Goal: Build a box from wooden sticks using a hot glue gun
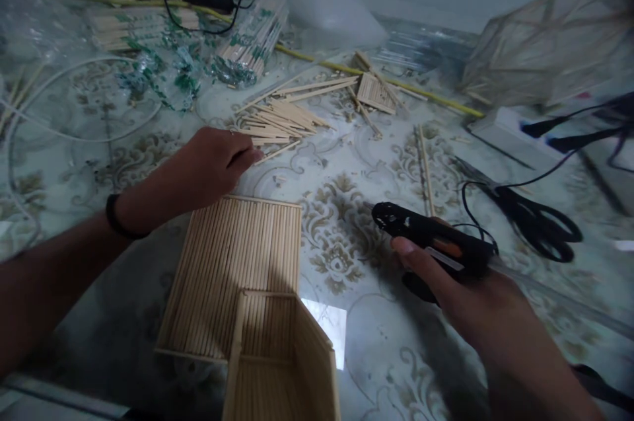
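Note:
My left hand [211,166] reaches to a heap of loose wooden sticks [280,120] on the patterned floor, its fingers curled and pinching at a stick at the heap's near edge. My right hand [448,282] grips a black glue gun [430,236], nozzle pointing left, its cord trailing off to the right. Between my arms lies a flat panel of glued sticks [232,269]. In front of it stands a small box-shaped structure of sticks [282,361].
Black scissors [535,219] lie right of the glue gun. A white power strip [515,133] with plugs sits at the right, a wire-frame stick structure [549,38] behind it. Packs of sticks in plastic [252,41], a small stick panel [375,92] and white cables [64,97] lie further back.

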`<control>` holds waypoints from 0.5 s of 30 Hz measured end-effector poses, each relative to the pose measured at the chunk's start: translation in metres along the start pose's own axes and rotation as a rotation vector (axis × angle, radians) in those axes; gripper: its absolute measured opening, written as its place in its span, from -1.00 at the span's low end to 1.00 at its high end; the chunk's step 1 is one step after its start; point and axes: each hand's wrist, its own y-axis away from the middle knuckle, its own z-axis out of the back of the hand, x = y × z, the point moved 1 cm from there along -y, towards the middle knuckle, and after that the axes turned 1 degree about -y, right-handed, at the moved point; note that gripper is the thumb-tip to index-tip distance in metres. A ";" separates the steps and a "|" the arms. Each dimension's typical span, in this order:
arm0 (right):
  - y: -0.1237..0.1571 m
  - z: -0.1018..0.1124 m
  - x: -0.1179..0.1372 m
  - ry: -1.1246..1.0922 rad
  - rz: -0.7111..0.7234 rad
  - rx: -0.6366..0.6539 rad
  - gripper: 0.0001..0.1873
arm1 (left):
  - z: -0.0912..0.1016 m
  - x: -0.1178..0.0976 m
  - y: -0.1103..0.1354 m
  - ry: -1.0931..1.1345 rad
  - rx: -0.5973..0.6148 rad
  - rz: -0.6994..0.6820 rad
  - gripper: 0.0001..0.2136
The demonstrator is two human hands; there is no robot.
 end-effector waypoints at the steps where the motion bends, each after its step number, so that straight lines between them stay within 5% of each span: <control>1: -0.001 -0.001 0.004 0.015 0.012 0.011 -0.53 | 0.000 0.000 0.000 0.012 0.004 0.009 -0.62; 8: -0.007 -0.002 0.005 0.046 0.027 0.081 -0.51 | 0.000 0.009 0.000 0.202 0.066 -0.073 -0.72; 15: -0.009 0.001 -0.020 0.052 -0.021 0.064 -0.45 | 0.003 0.014 -0.002 0.213 0.017 0.016 -0.88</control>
